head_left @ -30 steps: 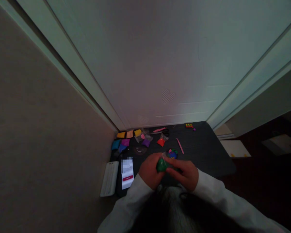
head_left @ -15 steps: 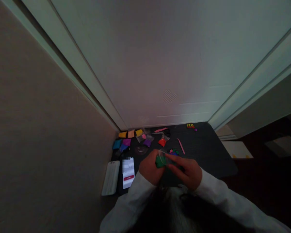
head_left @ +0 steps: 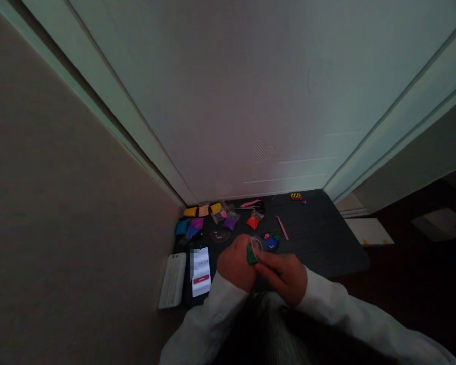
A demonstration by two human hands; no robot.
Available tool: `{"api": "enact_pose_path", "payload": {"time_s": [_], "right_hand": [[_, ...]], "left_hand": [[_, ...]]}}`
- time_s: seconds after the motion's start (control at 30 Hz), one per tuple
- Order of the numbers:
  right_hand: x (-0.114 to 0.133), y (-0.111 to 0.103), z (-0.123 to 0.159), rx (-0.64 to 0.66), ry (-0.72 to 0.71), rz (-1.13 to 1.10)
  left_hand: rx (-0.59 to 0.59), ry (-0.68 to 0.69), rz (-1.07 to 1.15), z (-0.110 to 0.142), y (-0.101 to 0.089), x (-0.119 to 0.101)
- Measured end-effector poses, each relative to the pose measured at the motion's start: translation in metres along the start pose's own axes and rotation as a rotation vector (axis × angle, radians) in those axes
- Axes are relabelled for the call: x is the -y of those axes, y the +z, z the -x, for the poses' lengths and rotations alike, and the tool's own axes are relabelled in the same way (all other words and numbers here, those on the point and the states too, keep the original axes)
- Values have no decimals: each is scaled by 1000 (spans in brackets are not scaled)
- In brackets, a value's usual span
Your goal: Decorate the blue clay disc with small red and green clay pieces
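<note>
And there it is, the green packet [head_left: 250, 257], right of the phone [head_left: 201, 274] and caught between two hands! The left hand [head_left: 236, 264] curls around it, fingers hidden beneath; the right hand [head_left: 285, 276] has its grip pinched shut on the clear film [head_left: 257, 244], green lying just leftward, towards the phone. Both hands touch it; the long axis is hard to call. Against half a second ago, less green shows, more film, and the blue piece [head_left: 271, 244], farther right of the phone, sits less covered.

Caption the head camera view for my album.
Left hand and right hand hold a small green packet at a dark table.
</note>
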State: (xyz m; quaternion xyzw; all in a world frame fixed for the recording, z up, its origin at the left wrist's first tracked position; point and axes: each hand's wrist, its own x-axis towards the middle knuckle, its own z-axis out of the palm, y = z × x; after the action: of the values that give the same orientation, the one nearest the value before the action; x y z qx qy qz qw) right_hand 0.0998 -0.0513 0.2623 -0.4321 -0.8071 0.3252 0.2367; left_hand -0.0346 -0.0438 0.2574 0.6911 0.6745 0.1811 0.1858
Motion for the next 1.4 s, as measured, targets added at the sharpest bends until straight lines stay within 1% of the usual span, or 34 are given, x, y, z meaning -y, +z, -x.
{"api": "enact_pose_path", "payload": {"time_s": [0.17, 0.27, 0.33, 0.37, 0.43, 0.5, 0.57, 0.6, 0.7, 0.73, 0.77, 0.83, 0.97, 1.03, 1.1, 1.27, 1.33, 1.4], "right_hand": [[7, 0, -3, 90, -37, 160], [7, -1, -5, 139, -33, 226], [4, 0, -6, 176, -27, 227], [1, 0, -6, 192, -28, 201], [-5, -3, -6, 191, -35, 74], [-10, -8, -6, 141, -11, -101], [-12, -15, -6, 64, 40, -233], [-12, -19, -6, 37, 59, -272], [-10, -27, -6, 34, 35, -337], [-9, -28, -7, 37, 21, -342], [-9, -28, -7, 31, 15, -336], [-8, -29, -6, -9, 27, -295], [-8, -29, -6, -83, 73, -255], [-7, -30, -6, -82, 84, -261], [-6, -32, -7, -65, 76, -248], [-6, -34, -5, -56, -11, -218], [-5, -33, -3, -34, -45, -251], [-4, -31, -1, 11, -73, -300]], "left_hand": [[-5, 23, 45, 3, 4, 1], [41, 51, 38, 6, 6, 3], [87, 99, 46, 7, 7, 6], [101, 123, 61, 7, 7, 8], [110, 156, 118, 7, 4, 10], [113, 149, 201, 6, -3, 11], [181, 127, 364, 4, -11, 12], [253, 103, 494, 4, -14, 12], [520, -27, 959, 4, -18, 11], [575, -73, 1070, 4, -17, 11], [598, -108, 1142, 4, -16, 11], [561, -129, 1170, 4, -13, 10], [412, -107, 1051, 7, -11, 9], [340, -117, 1029, 10, -12, 6], [298, -136, 1069, 12, -13, 4], [284, -225, 1351, 12, -8, 2], [311, -237, 1436, 11, -5, 4], [365, -220, 1479, 9, -5, 7]]}}
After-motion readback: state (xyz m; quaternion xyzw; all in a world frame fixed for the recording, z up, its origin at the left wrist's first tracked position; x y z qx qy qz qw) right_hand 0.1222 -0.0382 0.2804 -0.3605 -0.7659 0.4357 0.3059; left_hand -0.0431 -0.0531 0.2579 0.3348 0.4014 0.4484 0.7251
